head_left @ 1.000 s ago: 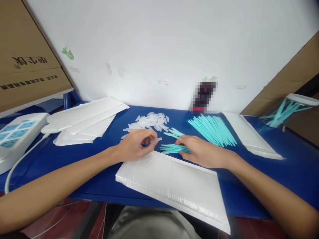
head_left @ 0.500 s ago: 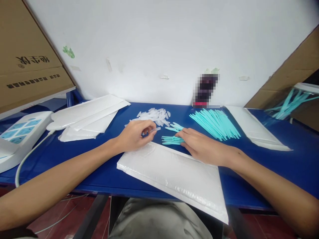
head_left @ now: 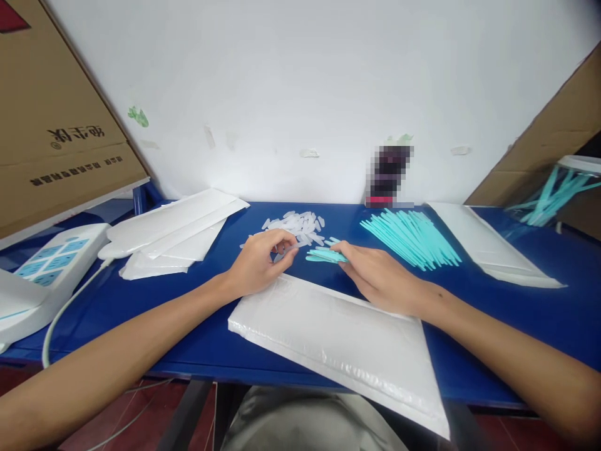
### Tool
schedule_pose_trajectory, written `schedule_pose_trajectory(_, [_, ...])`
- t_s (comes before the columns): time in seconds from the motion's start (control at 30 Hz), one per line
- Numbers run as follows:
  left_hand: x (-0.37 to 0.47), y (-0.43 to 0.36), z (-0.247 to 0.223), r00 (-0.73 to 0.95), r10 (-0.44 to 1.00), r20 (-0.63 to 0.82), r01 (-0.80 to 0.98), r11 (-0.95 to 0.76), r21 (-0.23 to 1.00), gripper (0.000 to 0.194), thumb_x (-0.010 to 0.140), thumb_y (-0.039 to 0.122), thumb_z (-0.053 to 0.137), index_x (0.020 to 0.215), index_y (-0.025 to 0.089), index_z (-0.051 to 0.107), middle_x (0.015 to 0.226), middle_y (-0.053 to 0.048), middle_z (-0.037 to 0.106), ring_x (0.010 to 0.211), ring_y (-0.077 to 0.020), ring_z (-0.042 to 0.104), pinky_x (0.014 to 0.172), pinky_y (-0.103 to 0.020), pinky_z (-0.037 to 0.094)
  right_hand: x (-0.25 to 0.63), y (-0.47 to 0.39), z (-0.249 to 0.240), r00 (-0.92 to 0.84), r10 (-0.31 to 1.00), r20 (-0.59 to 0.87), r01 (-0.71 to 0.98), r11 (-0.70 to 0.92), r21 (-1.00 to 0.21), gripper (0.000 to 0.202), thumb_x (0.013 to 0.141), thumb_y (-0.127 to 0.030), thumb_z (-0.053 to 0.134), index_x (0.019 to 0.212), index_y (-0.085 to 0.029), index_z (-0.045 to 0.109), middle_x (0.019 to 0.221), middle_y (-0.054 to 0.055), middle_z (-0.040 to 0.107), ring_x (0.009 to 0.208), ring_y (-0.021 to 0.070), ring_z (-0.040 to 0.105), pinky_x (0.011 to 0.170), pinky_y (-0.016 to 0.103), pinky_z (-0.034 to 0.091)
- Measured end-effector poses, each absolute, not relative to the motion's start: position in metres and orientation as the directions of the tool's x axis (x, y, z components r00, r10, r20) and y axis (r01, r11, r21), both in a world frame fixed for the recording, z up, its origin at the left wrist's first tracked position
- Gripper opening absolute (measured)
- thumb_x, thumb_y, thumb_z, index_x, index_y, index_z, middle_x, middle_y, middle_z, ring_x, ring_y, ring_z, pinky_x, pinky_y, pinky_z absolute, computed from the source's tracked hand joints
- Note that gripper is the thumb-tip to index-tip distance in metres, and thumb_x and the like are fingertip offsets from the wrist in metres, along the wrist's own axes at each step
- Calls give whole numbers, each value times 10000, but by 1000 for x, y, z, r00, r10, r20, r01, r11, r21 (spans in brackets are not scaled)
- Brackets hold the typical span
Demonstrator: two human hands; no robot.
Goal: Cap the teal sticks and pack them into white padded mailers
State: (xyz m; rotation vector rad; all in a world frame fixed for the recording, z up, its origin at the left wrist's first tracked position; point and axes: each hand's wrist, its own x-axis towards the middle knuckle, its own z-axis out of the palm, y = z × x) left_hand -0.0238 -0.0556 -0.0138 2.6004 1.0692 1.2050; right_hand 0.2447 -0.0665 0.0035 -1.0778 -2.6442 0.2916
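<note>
And there's the left hand, fingertips pinching a clear sleeve! Opposite, the right hand grips the ends of a few teal sticks. Beyond them, toward the bench's far edge, lie a sleeve heap and a stick pile; a padded envelope juts over the near edge.

Both forearms are bare, and the clothing below is creased, greyish cloth
</note>
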Motion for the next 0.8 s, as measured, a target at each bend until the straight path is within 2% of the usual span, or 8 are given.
schedule_pose_trajectory(0.17, [-23,-56,-15,479,615,627,520,-774,362,86,971,235,582,997,172,634,823,-11,698,678,-100,598,645,-239,493,243,-67,6,-650,732,202,630,668,-396,193,1033,-261,328,975,-214,507,846,43,605,735,199,552,676,335,376])
schedule_pose_trajectory(0.27, [-22,-57,-14,504,564,654,510,-806,301,83,968,222,586,1007,177,644,848,-24,706,699,-111,609,657,-251,506,243,-67,5,-614,776,144,658,604,-450,172,1024,-267,338,1039,-220,502,785,12,578,688,187,529,653,328,350])
schedule_pose_trajectory(0.33, [-22,-57,-13,510,519,685,493,-830,262,96,973,222,587,1019,180,661,847,-30,706,714,-120,616,668,-262,517,243,-68,4,-594,798,105,663,559,-499,142,1026,-283,336,1092,-232,450,710,-26,531,612,173,487,615,319,331])
schedule_pose_trajectory(0.4, [-22,-57,-13,500,488,715,476,-845,244,111,976,234,601,1024,185,688,844,-36,710,730,-129,629,677,-272,529,243,-67,3,-590,800,106,640,544,-543,101,1038,-322,329,1018,-246,393,685,-48,481,576,158,440,591,312,317])
schedule_pose_trajectory(0.5, [-21,-57,-14,462,477,747,473,-846,248,116,962,252,645,1022,197,727,826,-30,729,718,-131,652,676,-275,542,243,-66,1,-588,794,155,605,558,-567,231,1058,-413,319,887,-257,314,691,-50,436,590,152,412,589,310,313])
schedule_pose_trajectory(0.6, [-21,-57,-15,386,545,744,487,-806,337,121,937,258,690,1017,192,753,858,-31,772,684,-120,679,651,-258,550,243,-63,0,-595,783,180,583,575,-574,316,1063,-482,312,848,-252,343,703,-35,476,628,158,453,618,315,337])
schedule_pose_trajectory(0.7, [-20,-58,-15,289,641,711,487,-738,467,136,920,281,714,998,189,777,916,-51,794,738,-141,717,631,-252,560,244,-61,-1,-619,769,161,573,582,-577,391,1064,-515,299,805,-241,399,703,-15,529,622,158,476,624,320,351])
schedule_pose_trajectory(0.8, [-19,-57,-15,222,673,705,453,-712,536,165,906,289,731,1031,195,784,918,-57,787,788,-159,716,685,-281,576,244,-60,-2,-625,769,134,587,576,-569,432,1064,-528,275,806,-234,458,677,-3,557,616,169,501,635,328,368])
